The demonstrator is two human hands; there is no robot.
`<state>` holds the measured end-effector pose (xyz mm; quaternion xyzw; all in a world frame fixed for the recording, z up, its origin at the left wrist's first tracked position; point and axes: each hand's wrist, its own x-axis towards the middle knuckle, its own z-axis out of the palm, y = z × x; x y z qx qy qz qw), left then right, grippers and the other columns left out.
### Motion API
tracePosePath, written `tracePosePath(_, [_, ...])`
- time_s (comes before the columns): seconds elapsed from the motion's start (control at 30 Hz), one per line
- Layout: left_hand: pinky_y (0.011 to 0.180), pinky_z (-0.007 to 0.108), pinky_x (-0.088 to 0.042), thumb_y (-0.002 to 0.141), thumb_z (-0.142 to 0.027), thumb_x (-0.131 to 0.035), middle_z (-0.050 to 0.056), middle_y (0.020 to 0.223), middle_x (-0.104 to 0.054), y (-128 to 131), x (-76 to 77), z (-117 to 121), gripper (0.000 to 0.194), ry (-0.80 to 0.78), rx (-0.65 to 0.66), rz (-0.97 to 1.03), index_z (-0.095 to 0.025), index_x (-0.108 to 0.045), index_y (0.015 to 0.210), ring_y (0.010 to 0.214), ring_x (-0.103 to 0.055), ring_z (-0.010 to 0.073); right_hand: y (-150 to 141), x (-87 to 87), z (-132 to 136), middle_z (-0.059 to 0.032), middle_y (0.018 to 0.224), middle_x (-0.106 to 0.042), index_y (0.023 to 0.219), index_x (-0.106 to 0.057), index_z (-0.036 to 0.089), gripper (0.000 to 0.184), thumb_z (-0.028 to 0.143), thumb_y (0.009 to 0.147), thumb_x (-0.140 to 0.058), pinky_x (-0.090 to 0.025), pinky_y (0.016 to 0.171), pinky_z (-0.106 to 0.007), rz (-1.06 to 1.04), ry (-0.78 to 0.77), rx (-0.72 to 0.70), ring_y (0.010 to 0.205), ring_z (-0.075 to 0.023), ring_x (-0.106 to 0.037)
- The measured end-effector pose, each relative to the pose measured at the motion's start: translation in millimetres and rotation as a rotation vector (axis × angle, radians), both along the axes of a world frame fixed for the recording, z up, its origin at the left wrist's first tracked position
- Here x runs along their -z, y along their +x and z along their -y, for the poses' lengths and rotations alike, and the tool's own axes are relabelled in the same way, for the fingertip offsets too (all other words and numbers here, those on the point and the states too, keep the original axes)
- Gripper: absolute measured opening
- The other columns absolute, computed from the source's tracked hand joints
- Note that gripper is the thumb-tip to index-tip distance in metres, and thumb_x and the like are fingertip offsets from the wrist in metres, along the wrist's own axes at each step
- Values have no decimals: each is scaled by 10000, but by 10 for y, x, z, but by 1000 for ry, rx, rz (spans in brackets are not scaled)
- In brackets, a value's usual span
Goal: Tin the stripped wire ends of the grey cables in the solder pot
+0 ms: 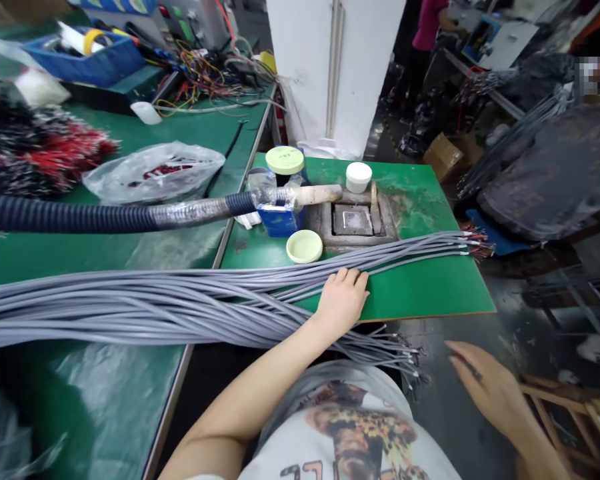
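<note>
- Grey cables (180, 300): long bundle lying across the green surface (425, 297), loose ends hanging past its front edge.
- Left hand (343, 300): open, flat on the bundle, not gripping.
- Right hand (490, 393): open, fingers spread, holding nothing, above the floor (445, 313) beside the surface.
- Nearby: square metal pot (353, 220), pale green lid (305, 246).

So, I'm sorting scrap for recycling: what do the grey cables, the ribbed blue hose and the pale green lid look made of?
The grey cables look sheathed in matte plastic, probably PVC, given their smooth, even bends. The ribbed blue hose seems corrugated plastic with a slight sheen, though rubber is possible. The pale green lid looks like moulded plastic, faintly glossy, with a rounded rim.
</note>
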<state>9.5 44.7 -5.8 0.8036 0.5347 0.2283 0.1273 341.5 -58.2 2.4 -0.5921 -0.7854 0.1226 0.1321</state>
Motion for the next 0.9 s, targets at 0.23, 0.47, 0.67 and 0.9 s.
tracePosePath(0.23, [768,348,-417,877,-228,-524,83,845,-615,125,-125,27,120,-63,119,49,-167,-625,854,822,-551,218,-1230,259,-400,-145,926,-729,1146,-605,130,422,456,906,-487,-551,554,-311,-1167,-805,99,684,-195,-693])
tracePosePath(0.47, [710,295,-408,823,-187,-556,30,749,-580,-16,-296,417,73,-286,276,310,-184,-621,791,754,-527,173,-793,-165,-876,-33,806,-697,1167,-569,212,354,431,944,-405,-531,735,-366,-1540,92,435,721,-167,-657])
tracePosePath(0.67, [743,287,-447,828,-318,-627,49,824,-621,-34,-246,463,200,-516,109,882,-184,-692,962,781,-565,164,-1073,-403,-587,57,490,-415,1116,-609,155,348,405,945,-440,-348,478,-250,-783,-307,18,451,-112,-408])
tracePosePath(0.9, [674,245,-463,679,-354,-770,28,730,-661,1,-230,400,220,-726,-190,1494,-145,-722,730,657,-573,116,-1514,-230,-470,54,556,-413,1096,-594,163,347,388,974,-360,-278,464,-227,-563,-542,-250,465,-86,-353])
